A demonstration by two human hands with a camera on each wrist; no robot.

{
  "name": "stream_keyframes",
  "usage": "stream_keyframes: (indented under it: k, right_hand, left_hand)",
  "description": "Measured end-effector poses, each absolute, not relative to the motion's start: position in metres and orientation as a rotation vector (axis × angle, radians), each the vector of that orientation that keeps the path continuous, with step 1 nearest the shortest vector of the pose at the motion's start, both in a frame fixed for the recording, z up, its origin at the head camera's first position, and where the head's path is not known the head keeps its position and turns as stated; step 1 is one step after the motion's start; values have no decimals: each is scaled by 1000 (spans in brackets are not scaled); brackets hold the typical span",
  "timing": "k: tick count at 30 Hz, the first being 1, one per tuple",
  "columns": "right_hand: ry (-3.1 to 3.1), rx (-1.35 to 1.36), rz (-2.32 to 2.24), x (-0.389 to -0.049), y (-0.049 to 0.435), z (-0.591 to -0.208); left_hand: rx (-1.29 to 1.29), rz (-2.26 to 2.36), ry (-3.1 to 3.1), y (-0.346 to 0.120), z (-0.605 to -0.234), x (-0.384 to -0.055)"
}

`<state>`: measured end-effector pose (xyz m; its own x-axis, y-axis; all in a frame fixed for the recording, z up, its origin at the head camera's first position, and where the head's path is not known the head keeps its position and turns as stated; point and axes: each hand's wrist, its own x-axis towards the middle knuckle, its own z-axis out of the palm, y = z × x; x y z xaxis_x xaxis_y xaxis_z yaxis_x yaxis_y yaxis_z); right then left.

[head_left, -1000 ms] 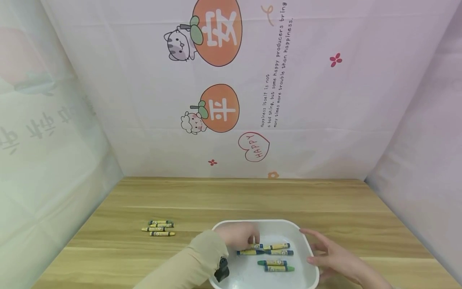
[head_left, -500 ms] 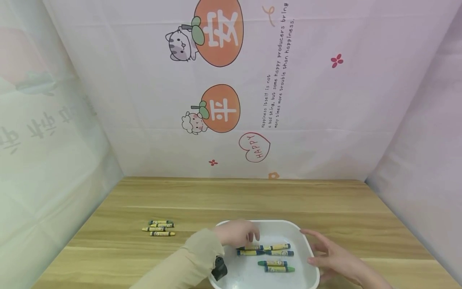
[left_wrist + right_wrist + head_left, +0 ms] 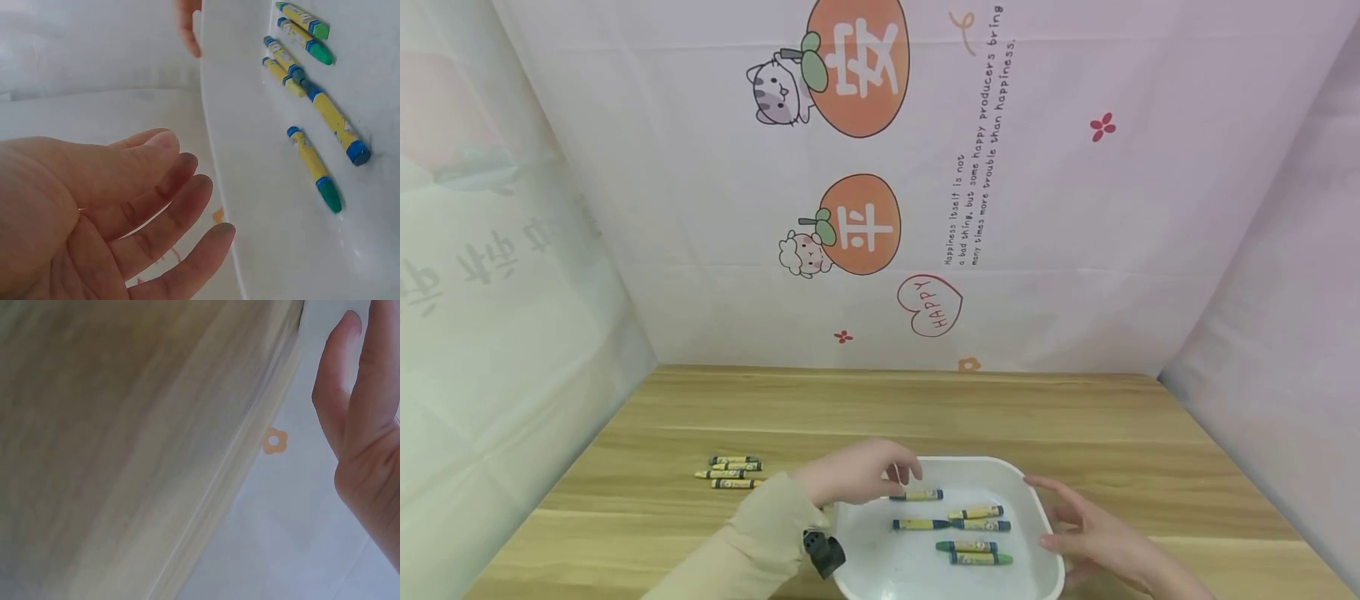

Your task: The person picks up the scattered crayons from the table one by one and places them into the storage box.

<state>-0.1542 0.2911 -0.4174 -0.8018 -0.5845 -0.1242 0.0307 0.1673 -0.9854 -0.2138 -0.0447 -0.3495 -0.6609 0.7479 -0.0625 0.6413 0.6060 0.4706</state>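
Note:
My left hand (image 3: 861, 472) hovers over the back left rim of the white tray (image 3: 887, 575), holding nothing. In the left wrist view its fingers are loosely bent and apart. Just below them in the tray lies a dark green crayon (image 3: 312, 165), set apart from the rest. A blue crayon (image 3: 337, 125) lies tip to tip with another dark-tipped crayon (image 3: 985, 525), beside a yellowish crayon (image 3: 976, 512). Two green crayons (image 3: 973, 552) lie side by side nearer the front. My right hand (image 3: 1097, 533) rests at the tray's right wall, fingers spread along the rim.
Several crayons (image 3: 730, 474) lie in a loose group on the wooden table (image 3: 775, 408), left of the tray. A printed white cloth (image 3: 1037, 208) rises behind the table, with more cloth on both sides.
My left hand has lifted off the crayons and moved left to the tray's edge. The dark green crayon now lies farther back, apart from the row. The right hand has stayed put.

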Motion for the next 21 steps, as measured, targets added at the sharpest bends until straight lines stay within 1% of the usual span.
stream_keyframes:
  k: [10, 16, 21]
  right_hand:
    - [1967, -514, -1684, -153, 291, -417]
    - [1951, -514, -1687, -153, 291, -416]
    - [2001, -443, -1661, -153, 286, -414]
  left_hand:
    - [1164, 797, 2614, -88, -352, -213]
    - [1080, 913, 2611, -109, -361, -211]
    - [1046, 992, 2587, -128, -369, -210]
